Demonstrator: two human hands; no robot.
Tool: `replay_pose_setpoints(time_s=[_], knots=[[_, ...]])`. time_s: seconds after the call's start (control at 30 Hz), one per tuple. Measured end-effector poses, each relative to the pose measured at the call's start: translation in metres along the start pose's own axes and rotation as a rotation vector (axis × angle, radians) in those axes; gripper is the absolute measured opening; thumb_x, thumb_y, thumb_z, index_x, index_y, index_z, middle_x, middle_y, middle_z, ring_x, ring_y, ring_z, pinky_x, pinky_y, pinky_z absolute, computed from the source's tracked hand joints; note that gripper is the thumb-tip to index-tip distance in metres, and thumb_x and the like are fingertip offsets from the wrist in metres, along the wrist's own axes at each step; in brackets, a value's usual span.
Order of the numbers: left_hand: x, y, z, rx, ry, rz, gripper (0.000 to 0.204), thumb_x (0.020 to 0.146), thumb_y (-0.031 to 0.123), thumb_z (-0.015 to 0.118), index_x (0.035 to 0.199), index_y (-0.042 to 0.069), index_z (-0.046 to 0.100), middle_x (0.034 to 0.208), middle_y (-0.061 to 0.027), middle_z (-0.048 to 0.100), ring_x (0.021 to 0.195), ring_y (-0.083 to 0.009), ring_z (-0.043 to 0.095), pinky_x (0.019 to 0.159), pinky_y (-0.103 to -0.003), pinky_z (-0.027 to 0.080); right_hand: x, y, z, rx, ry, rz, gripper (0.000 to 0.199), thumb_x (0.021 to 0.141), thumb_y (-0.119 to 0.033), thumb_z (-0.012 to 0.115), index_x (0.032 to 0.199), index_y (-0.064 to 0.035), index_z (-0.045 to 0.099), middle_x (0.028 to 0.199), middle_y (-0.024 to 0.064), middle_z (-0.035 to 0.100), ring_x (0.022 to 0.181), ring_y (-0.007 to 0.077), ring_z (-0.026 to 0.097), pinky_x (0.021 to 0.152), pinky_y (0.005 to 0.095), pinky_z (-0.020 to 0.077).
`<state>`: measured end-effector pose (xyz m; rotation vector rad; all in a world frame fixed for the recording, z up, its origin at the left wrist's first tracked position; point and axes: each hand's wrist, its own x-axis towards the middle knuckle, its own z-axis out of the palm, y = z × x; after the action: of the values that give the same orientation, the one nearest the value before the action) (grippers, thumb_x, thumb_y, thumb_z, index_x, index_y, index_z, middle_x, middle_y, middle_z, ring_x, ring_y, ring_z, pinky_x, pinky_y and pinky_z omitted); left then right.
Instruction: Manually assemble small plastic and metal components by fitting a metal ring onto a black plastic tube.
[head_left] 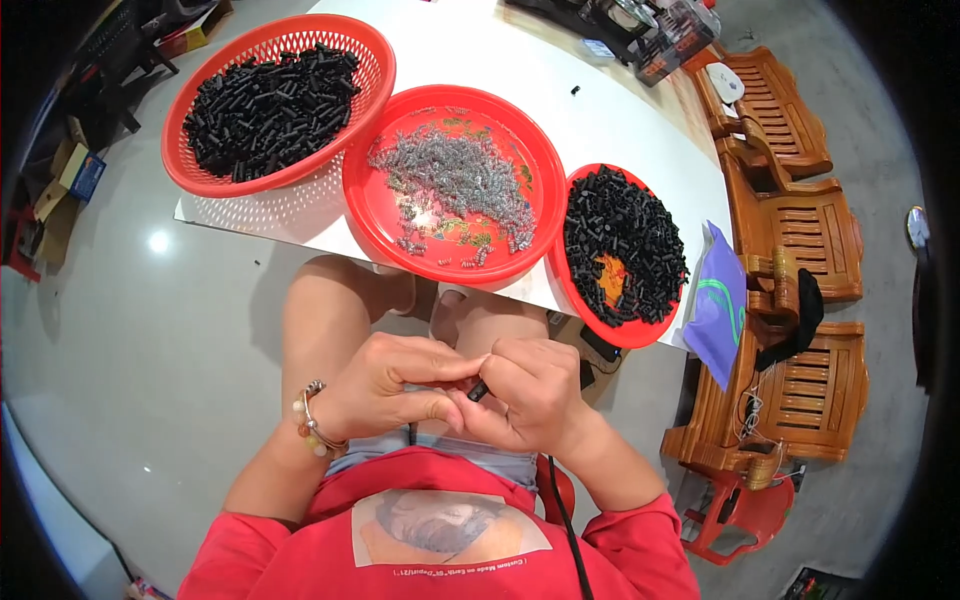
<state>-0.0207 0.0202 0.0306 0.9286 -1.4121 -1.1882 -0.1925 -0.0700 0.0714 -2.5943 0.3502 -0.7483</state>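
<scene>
My two hands meet above my lap, in front of the table. My right hand [540, 392] is closed, with a short black plastic tube [478, 391] poking out between its thumb and curled fingers. My left hand [408, 380] comes in from the side, its thumb and fingers pinched together against the right; whatever lies between its fingertips is hidden. Closest to the hands is a red round tray [357, 215] of small silvery coil springs [460, 180]. To its right, a smaller red tray [632, 338] holds short black pieces [625, 235].
A red perforated basket [378, 60] heaped with black tubes [270, 110] stands at the table's left. A purple bag [717, 310] hangs by the right corner of the white table [540, 60]. Wooden chairs [800, 230] and a red stool [745, 515] are at the right.
</scene>
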Motion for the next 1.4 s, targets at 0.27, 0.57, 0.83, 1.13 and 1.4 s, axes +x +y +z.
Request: replay_pose_setpoints(time_s=[0.27, 0.57, 0.83, 1.13, 1.4], knots=[[0.011, 0.007, -0.006, -0.047, -0.038, -0.119, 0.055, 0.069, 0.003, 0.077, 0.121, 0.001, 0.058, 0.090, -0.0066, 0.063, 0.079, -0.0094, 0.060, 0.070, -0.022, 0.050, 0.001, 0.003, -0.001, -0.058, 0.048, 0.053, 0.029, 0.067, -0.028, 0.072, 0.063, -0.0078, 0.051, 0.058, 0.0043, 0.046, 0.047, 0.0206, 0.050, 0.043, 0.0327, 0.0385], [0.021, 0.011, -0.004, -0.126, 0.308, -0.337, 0.029, 0.084, -0.004, 0.058, 0.112, -0.002, 0.062, 0.096, -0.0073, 0.064, 0.086, -0.0116, 0.062, 0.076, -0.023, 0.050, -0.006, 0.020, -0.001, -0.091, -0.028, 0.169, 0.032, 0.070, -0.033, 0.073, 0.075, -0.0076, 0.054, 0.065, 0.0048, 0.048, 0.057, 0.0231, 0.055, 0.050, 0.0346, 0.0420], [0.030, 0.017, -0.113, 0.865, 0.979, 0.055, 0.025, 0.090, 0.005, 0.058, 0.113, 0.004, 0.064, 0.098, -0.0009, 0.064, 0.080, -0.0056, 0.054, 0.073, -0.021, 0.045, -0.051, 0.086, -0.042, -0.285, 0.262, 0.575, 0.012, 0.081, -0.015, 0.064, 0.088, -0.0054, 0.065, 0.080, 0.0106, 0.064, 0.070, 0.0281, 0.063, 0.061, 0.0362, 0.0502], [0.035, 0.015, -0.159, 1.386, 0.884, 0.044, 0.031, 0.086, 0.011, 0.061, 0.117, 0.007, 0.063, 0.117, -0.0108, 0.061, 0.104, -0.0209, 0.058, 0.092, -0.031, 0.043, -0.074, 0.140, -0.054, -0.609, 0.286, 0.968, 0.014, 0.078, -0.022, 0.067, 0.080, -0.0076, 0.067, 0.076, 0.0097, 0.061, 0.070, 0.0305, 0.061, 0.062, 0.0403, 0.0490], [0.036, 0.013, -0.055, 0.460, 0.798, -0.040, 0.018, 0.085, 0.000, 0.061, 0.102, -0.002, 0.066, 0.092, -0.0061, 0.068, 0.081, -0.0087, 0.061, 0.070, -0.022, 0.049, -0.057, 0.124, -0.054, -0.314, 0.325, 0.840, 0.010, 0.075, -0.013, 0.069, 0.078, -0.0044, 0.064, 0.071, 0.0080, 0.058, 0.060, 0.0233, 0.058, 0.056, 0.0353, 0.0454]])
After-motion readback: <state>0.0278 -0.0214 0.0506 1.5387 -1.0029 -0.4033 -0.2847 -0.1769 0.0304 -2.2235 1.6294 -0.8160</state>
